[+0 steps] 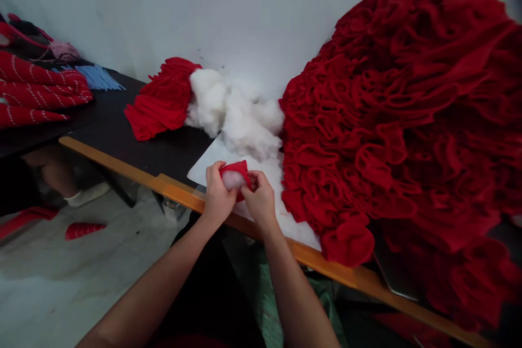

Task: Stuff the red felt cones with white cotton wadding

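My left hand and my right hand both grip a small red fabric pouch above a white sheet. A tuft of white stuffing shows in the pouch's mouth, and the fingers of my right hand press at its edge. Beyond my hands lies a loose mound of white fibre filling. A stack of red fabric pieces touches the mound on its left. A huge heap of ruffled red fabric pieces rises to the right of the sheet.
The black table has an orange wooden edge. Red striped fabric, a blue bundle of strips and a pink yarn ball lie at far left. Below, a leg and a red striped piece show.
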`<control>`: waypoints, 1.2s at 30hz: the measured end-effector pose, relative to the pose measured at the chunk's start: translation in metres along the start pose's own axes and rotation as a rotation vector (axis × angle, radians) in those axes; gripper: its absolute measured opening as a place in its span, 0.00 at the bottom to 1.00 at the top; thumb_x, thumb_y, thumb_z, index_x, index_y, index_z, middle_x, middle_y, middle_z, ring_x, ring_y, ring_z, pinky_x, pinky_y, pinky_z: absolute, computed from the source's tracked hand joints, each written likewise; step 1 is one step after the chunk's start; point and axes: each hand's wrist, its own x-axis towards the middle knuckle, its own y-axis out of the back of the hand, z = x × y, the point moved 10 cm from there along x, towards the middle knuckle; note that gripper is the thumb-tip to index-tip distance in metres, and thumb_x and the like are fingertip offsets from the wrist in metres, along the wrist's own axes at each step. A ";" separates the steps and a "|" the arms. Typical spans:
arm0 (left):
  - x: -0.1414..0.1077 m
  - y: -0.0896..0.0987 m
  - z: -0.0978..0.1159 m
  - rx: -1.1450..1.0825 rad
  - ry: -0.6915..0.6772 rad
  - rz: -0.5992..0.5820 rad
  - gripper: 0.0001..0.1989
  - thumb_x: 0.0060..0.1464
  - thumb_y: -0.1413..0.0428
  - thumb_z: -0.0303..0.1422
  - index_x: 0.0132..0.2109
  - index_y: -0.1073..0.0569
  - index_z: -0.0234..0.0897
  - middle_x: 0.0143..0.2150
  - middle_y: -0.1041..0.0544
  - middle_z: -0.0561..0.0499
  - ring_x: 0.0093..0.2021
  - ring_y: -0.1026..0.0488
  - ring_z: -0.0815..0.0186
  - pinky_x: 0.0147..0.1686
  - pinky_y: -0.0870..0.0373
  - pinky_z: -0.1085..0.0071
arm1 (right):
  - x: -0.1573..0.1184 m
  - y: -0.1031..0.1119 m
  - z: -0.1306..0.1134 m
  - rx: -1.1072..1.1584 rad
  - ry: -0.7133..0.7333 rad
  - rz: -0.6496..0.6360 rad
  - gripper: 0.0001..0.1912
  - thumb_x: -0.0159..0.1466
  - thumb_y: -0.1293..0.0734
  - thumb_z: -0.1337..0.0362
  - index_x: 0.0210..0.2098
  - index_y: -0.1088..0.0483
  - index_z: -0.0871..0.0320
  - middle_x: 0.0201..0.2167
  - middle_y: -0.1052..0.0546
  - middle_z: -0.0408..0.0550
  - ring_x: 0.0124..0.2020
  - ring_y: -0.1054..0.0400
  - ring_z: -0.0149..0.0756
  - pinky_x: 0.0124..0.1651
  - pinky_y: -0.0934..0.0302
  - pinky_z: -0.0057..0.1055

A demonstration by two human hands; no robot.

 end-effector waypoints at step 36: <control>-0.015 -0.029 -0.015 -1.221 0.718 -0.189 0.22 0.47 0.46 0.51 0.41 0.29 0.37 0.46 0.25 0.43 0.52 0.30 0.54 0.46 0.29 0.59 | -0.032 -0.022 0.005 0.571 -0.246 -0.155 0.15 0.49 0.33 0.58 0.36 0.38 0.54 0.30 0.31 0.42 0.25 0.37 0.29 0.26 0.37 0.28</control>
